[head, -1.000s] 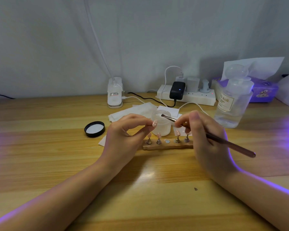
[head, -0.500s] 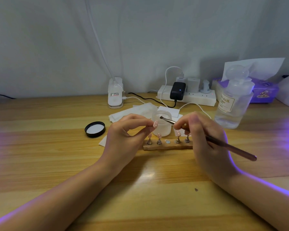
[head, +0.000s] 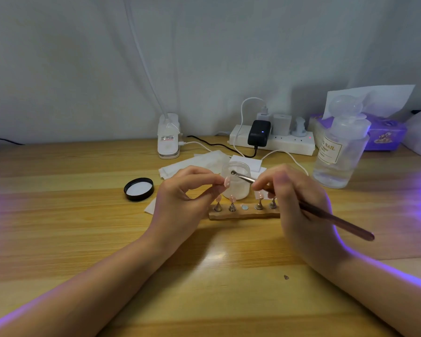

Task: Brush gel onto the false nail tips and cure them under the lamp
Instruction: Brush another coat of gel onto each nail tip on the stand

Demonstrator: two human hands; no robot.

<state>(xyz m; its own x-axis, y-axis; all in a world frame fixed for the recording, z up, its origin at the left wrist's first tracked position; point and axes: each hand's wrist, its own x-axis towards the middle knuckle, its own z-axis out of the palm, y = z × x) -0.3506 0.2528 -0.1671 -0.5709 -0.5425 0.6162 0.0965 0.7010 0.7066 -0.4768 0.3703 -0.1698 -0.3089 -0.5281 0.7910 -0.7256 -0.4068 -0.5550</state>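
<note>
At the middle of a wooden tabletop (head: 58, 227), the left hand (head: 180, 205) pinches a pink false nail tip (head: 227, 182) between thumb and fingertips, just in front of an open frosted jar (head: 236, 183). The right hand (head: 299, 205) grips a slim brush (head: 326, 216), its metal end poised at the jar's mouth, just beside the held tip. Below, more tips stand on small cones along a wooden holder (head: 243, 214). The jar's black lid (head: 139, 189) lies to the left; a clear bottle (head: 338, 154) stands at right, with a power strip (head: 272, 142) behind.
</note>
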